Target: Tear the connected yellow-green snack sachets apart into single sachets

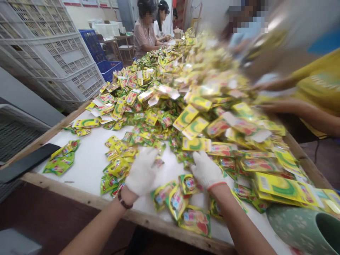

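Table point(87, 161) bare beyond left hand point(142, 171); sachets point(196, 129) elsewhere.

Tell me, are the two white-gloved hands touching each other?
Apart. The head view shows the left hand and the right hand side by side, with a plain strip of the white table between them.

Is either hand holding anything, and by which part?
Cannot tell: the left hand and right hand, white-gloved, rest palm-down on small green-yellow foil sachets; no grip shows.
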Available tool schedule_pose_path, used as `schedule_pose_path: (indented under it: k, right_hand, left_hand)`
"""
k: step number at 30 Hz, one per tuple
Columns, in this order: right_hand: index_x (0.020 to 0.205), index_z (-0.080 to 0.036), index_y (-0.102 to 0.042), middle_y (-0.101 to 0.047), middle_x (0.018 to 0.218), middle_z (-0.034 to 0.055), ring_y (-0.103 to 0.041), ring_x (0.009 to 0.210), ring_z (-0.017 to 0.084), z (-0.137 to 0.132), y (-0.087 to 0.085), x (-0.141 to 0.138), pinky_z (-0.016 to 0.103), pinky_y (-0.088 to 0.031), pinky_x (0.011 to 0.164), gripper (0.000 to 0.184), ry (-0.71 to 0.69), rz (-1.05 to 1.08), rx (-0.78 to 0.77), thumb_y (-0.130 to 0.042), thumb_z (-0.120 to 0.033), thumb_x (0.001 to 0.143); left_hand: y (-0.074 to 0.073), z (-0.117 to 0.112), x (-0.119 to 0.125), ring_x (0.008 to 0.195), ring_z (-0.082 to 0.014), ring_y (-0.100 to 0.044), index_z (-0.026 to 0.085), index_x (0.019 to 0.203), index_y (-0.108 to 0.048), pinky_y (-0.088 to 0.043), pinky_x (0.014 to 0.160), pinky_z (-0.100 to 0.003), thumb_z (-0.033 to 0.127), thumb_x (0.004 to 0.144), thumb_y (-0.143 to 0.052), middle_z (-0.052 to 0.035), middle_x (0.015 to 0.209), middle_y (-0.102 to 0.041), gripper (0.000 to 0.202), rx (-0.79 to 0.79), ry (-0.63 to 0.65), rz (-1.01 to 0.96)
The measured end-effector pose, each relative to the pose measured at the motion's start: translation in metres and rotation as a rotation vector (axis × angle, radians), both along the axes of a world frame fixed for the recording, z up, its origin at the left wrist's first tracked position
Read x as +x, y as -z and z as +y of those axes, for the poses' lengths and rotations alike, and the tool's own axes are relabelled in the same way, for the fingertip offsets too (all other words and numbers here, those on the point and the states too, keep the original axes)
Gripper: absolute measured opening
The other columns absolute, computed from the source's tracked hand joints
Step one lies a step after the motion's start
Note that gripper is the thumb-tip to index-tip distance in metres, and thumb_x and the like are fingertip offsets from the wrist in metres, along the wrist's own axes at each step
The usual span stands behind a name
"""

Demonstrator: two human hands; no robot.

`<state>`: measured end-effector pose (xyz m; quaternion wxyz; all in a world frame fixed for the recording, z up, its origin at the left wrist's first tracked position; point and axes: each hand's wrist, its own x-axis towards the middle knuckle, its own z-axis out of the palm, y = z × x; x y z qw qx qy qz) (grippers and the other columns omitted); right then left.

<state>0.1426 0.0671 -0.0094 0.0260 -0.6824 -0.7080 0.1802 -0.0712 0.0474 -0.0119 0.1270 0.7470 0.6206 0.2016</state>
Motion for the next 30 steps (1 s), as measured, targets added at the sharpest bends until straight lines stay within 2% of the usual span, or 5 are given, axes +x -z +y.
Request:
schedule_pose_path:
  k: [7,16,19,26,30]
  right_hand:
    - [0.088,-0.018,-0.061,-0.065,0.091,0.0097,-0.06,0.082,0.022,0.002,0.009,0.002,0.029,-0.039,0.069,0.013,0.025,0.07,0.035,-0.058,-0.016,0.075]
    - [0.083,-0.017,-0.067,-0.067,0.08,0.0024,-0.059,0.074,0.018,-0.014,-0.002,0.001,0.028,-0.047,0.065,0.021,0.102,1.078,-0.097,-0.065,-0.034,0.072]
    - [0.086,-0.018,-0.068,-0.067,0.083,0.003,-0.059,0.077,0.018,-0.021,-0.005,-0.014,0.027,-0.048,0.067,0.021,0.056,1.219,-0.156,-0.066,-0.036,0.073]
    - [0.075,-0.018,-0.063,-0.056,0.067,-0.0027,-0.05,0.061,0.012,-0.026,-0.006,-0.014,0.02,-0.039,0.052,0.011,0.013,1.136,-0.135,-0.061,-0.029,0.077]
    - [0.069,-0.018,-0.058,-0.05,0.066,-0.0031,-0.048,0.061,0.012,-0.024,-0.006,-0.008,0.021,-0.039,0.052,0.011,-0.036,1.024,-0.088,-0.06,-0.026,0.077]
  left_hand:
    - [0.008,0.019,-0.038,0.093,-0.0241,-0.06,0.019,0.095,-0.06,-0.043,0.08,-0.033,0.024,0.083,-0.052,-0.0084,0.096,-0.065,0.015,-0.208,-0.127,0.266]
    - [-0.002,-0.008,-0.013,0.059,-0.012,-0.05,0.016,0.078,-0.063,-0.042,0.059,-0.024,0.041,0.075,-0.066,0.0023,0.063,-0.058,0.025,-0.371,-0.236,-0.958]
    - [-0.003,-0.014,0.011,0.054,-0.0099,-0.046,0.015,0.072,-0.064,-0.042,0.058,-0.024,0.03,0.07,-0.07,0.0036,0.058,-0.056,0.016,-0.47,-0.174,-1.064]
    - [-0.026,-0.017,0.019,0.088,-0.0187,-0.062,0.018,0.118,-0.061,-0.05,0.08,-0.029,0.023,0.067,-0.073,-0.0059,0.103,-0.069,0.052,-0.624,0.114,-0.96]
    - [-0.029,-0.01,0.005,0.066,-0.0137,-0.059,0.014,0.092,-0.068,-0.049,0.062,-0.025,0.038,0.076,-0.067,-0.0038,0.078,-0.067,0.029,-0.63,0.027,-0.902]
